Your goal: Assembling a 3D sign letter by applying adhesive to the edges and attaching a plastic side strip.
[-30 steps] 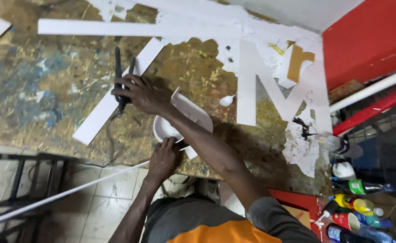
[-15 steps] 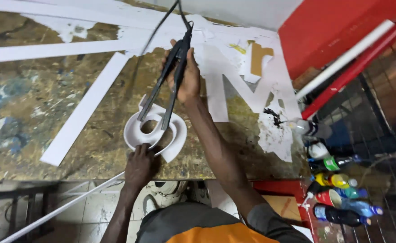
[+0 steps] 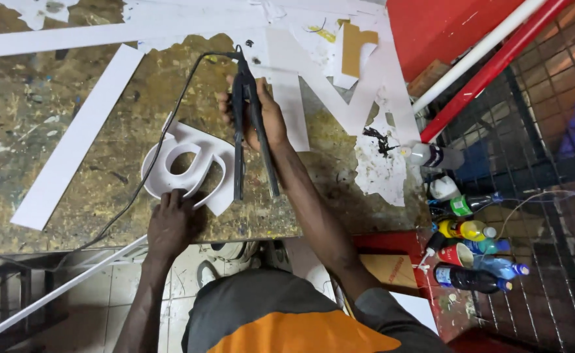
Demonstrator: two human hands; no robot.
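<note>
Right hand [image 3: 261, 117] clamped around a black two-pronged corded tool [image 3: 251, 140], prongs pointing toward the person, lifted over the bench [image 3: 91, 216]. Its cable [image 3: 163, 140] trails left across the paint-stained top. Left hand [image 3: 169, 225] lies flat, fingers spread, pressing the near edge of a white rounded letter shape [image 3: 186, 167] that lies on the bench just left of the tool. Long white strip [image 3: 78, 134] lies diagonally farther left. Large white angular letter [image 3: 339, 98] sits behind the right hand. Bottles [image 3: 470, 229] cluster on the floor at right.
</note>
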